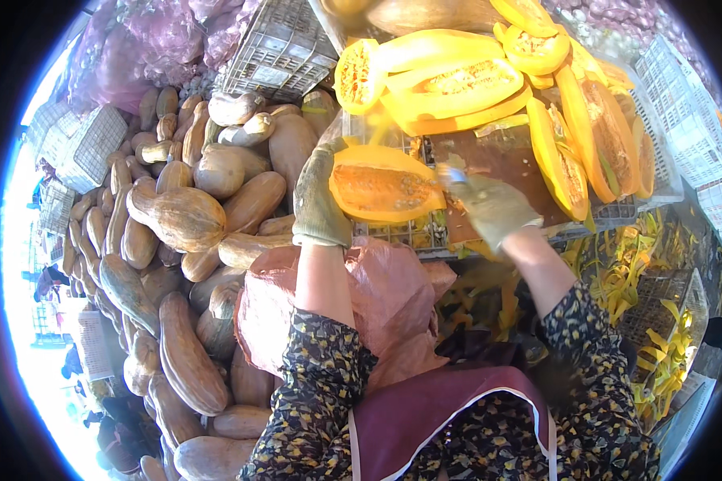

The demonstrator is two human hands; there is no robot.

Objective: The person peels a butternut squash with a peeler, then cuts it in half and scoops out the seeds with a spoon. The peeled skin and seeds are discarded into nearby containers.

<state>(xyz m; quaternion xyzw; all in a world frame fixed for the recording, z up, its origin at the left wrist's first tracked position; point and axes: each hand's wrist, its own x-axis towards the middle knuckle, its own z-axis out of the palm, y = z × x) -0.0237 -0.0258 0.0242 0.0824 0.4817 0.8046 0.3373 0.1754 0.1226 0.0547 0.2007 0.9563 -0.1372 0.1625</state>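
Observation:
My left hand [321,196], in a pale work glove, grips the left end of a pumpkin half [387,186]. Its orange hollow, stringy with seeds, faces up, and its rim is yellow. Close to the right end of that half is my right hand [497,210], gloved too, with its fingers closed round a small tool [454,175]. White and blue show on the tool, but motion blurs it and I cannot tell its kind. Beneath them lie a brown board [489,172] and a plastic crate's grid. Peeled pumpkin halves [457,84] are piled just beyond.
Whole tan pumpkins [188,353] heap up on the left. Peelings [618,272] cover the ground at right, some inside a crate [698,301]. White crates [281,48] stand at the back, beside pink net bags [148,44]. A pinkish sack [377,289] lies before me.

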